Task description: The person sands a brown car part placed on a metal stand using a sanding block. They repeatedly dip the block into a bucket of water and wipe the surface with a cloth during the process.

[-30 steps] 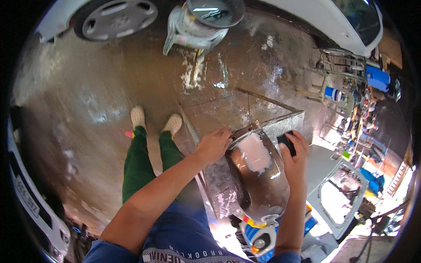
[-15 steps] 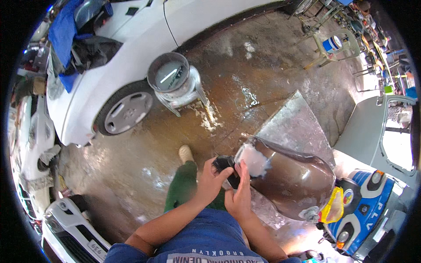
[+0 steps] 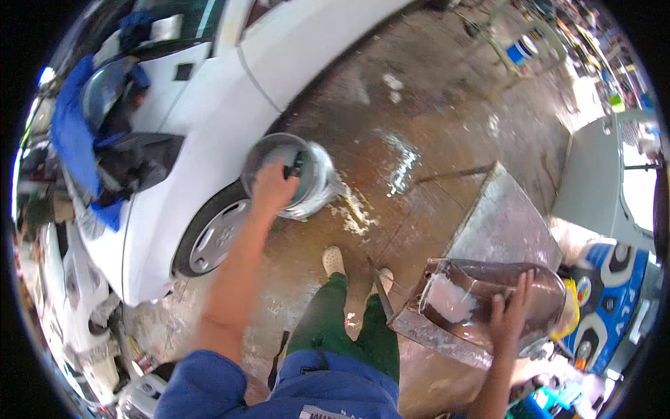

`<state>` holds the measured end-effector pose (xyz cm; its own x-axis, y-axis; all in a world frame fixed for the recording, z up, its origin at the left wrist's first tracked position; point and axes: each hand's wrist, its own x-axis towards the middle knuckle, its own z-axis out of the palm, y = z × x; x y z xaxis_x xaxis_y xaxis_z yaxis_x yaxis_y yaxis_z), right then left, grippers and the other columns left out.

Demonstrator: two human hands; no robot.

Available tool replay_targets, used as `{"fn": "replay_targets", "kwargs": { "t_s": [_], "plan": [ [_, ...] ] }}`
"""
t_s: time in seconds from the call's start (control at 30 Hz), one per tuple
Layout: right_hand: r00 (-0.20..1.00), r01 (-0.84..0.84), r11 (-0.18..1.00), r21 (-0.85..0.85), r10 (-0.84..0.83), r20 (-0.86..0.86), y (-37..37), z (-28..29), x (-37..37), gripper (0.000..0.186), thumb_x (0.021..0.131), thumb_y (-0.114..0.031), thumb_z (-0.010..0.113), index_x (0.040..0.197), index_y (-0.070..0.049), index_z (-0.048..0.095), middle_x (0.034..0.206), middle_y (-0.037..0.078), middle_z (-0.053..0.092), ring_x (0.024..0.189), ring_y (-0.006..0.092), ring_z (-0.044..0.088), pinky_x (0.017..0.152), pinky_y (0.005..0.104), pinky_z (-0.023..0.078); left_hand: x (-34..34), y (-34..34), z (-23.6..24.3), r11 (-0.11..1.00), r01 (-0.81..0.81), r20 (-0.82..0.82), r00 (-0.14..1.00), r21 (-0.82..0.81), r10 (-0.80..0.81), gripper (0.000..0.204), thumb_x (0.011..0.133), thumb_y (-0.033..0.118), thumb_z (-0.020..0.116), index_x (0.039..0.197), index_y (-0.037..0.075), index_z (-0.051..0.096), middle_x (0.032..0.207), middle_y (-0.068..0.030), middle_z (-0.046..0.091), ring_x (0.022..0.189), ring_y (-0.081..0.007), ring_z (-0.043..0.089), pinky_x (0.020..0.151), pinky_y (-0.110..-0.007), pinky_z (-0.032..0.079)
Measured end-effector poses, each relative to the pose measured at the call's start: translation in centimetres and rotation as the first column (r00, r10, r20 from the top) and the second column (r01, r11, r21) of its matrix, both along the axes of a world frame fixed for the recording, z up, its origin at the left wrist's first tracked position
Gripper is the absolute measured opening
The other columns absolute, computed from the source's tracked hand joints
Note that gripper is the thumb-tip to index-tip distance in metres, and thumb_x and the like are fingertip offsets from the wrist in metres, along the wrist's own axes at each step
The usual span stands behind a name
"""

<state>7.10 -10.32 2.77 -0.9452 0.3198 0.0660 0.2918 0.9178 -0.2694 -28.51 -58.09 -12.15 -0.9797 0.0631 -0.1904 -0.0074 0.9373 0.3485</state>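
Vehicle body-repair workshop
White car on a wet, stained floor; grey door shell; brown body panel bearing a pale patch.

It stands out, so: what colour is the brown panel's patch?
The patch is pale pink, clearest in head view.

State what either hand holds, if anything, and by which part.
Left hand: a black object at its fingertips; blur hides whether it's held. Right hand: spread over the brown panel, gripping nothing.
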Motion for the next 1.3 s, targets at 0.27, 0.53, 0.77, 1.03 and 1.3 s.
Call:
{"fn": "replay_targets", "kwargs": {
  "t_s": [0.27,0.53,0.77,1.03,1.3],
  "plan": [
    [0.896,-0.165,0.920,0.355,-0.010,0.443,6.8,1.1,0.7,0.069,0.103,-0.047,0.055,0.156,-0.004,0.048,0.168,0.021,0.036,0.156,0.0413,0.031,0.128,0.0554,0.018,-7.0,-3.9,-18.2,0.721,0.472,0.673,0.739,-0.507,-0.010,0.040,0.100,0.022,0.061,0.138,0.012,0.070,0.145,-0.0152,0.065,0.136,-0.0346,0.061,0.109,-0.049,0.051],
    [0.920,-0.156,0.923,0.353,0.005,0.393,6.4,0.2,1.4,0.069,0.098,-0.047,0.059,0.154,-0.008,0.052,0.167,0.018,0.038,0.155,0.0405,0.032,0.128,0.0591,0.017,-3.5,-2.7,-7.7,0.908,0.264,0.436,0.894,-0.326,-0.103,0.041,0.099,0.030,0.067,0.132,0.005,0.068,0.135,-0.0235,0.068,0.123,-0.0412,0.066,0.104,-0.050,0.052],
    [0.936,-0.246,0.918,0.311,0.141,0.322,6.4,-0.1,1.8,0.060,0.097,-0.053,0.064,0.146,-0.018,0.063,0.161,0.011,0.048,0.152,0.0409,0.037,0.123,0.0682,0.018,19.8,18.6,4.9,0.652,-0.146,0.408,0.872,0.744,-0.270,0.040,0.095,0.026,0.073,0.131,0.007,0.069,0.121,-0.0140,0.071,0.117,-0.0275,0.066,0.105,-0.041,0.050],
    [0.955,-0.230,0.904,0.362,0.137,0.264,5.8,-0.6,1.8,0.054,0.101,-0.050,0.059,0.143,-0.016,0.064,0.152,0.011,0.056,0.148,0.0402,0.041,0.123,0.0689,0.020,34.7,29.4,1.0,0.643,0.048,-0.025,0.999,0.764,-0.045,0.048,0.099,0.030,0.071,0.139,0.004,0.064,0.141,-0.0220,0.060,0.127,-0.0420,0.052,0.113,-0.049,0.038],
    [0.949,-0.248,0.897,0.365,0.149,0.279,5.5,-0.7,1.9,0.055,0.102,-0.050,0.057,0.145,-0.017,0.062,0.150,0.010,0.058,0.147,0.0396,0.043,0.123,0.0685,0.021,33.6,30.9,0.4,0.710,0.016,-0.062,0.997,0.704,0.038,0.045,0.105,0.027,0.061,0.141,-0.001,0.061,0.142,-0.0260,0.060,0.130,-0.0452,0.053,0.118,-0.051,0.035]
  ]
}}
